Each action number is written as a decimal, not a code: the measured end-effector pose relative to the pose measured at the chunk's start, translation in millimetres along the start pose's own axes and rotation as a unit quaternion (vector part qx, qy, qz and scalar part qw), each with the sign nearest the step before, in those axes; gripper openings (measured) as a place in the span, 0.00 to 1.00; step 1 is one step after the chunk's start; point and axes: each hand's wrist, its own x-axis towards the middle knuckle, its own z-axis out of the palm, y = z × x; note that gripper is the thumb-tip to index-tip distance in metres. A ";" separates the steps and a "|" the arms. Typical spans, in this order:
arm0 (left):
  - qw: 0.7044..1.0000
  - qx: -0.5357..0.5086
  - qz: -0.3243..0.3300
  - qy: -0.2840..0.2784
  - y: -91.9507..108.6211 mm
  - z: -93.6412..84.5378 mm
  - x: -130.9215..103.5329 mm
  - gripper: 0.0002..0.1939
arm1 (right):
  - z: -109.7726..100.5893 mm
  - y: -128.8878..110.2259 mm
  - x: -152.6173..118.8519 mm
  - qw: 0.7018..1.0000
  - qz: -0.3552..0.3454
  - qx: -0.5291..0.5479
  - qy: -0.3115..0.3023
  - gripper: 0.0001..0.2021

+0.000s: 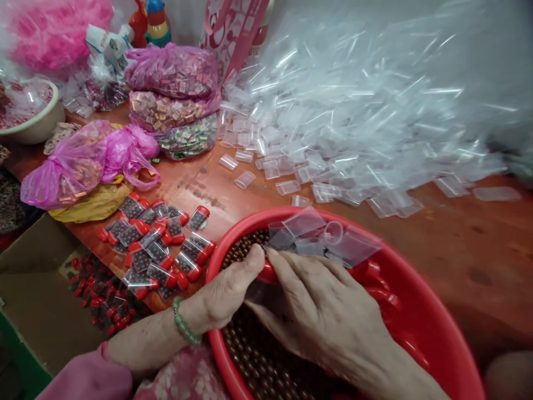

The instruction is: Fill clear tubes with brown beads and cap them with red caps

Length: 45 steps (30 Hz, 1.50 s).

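Observation:
A large red basin (433, 300) holds many brown beads (266, 361), clear plastic sleeves (358, 244) and red caps (381, 289). Over the beads, my left hand (233, 283) and my right hand (316, 300) meet around a small piece with a red cap (267, 272). The left thumb presses near its top, and the right fingers are bent against it from the other side. Most of the piece is hidden by the fingers. A pile of bead-filled clear containers with red ends (156, 244) lies left of the basin.
A heap of clear sleeves (353, 128) covers the table's back right. Pink bags of small pieces (175, 72) are stacked at back left, with tied bags (83, 161) in front. A cardboard box (37, 300) with more red-ended containers stands below the table's left edge.

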 end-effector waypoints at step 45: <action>0.990 0.124 0.022 0.066 11.3 4.9 -8.1 0.20 | -3.3 23.3 -20.2 0.856 0.232 0.450 -0.108 0.31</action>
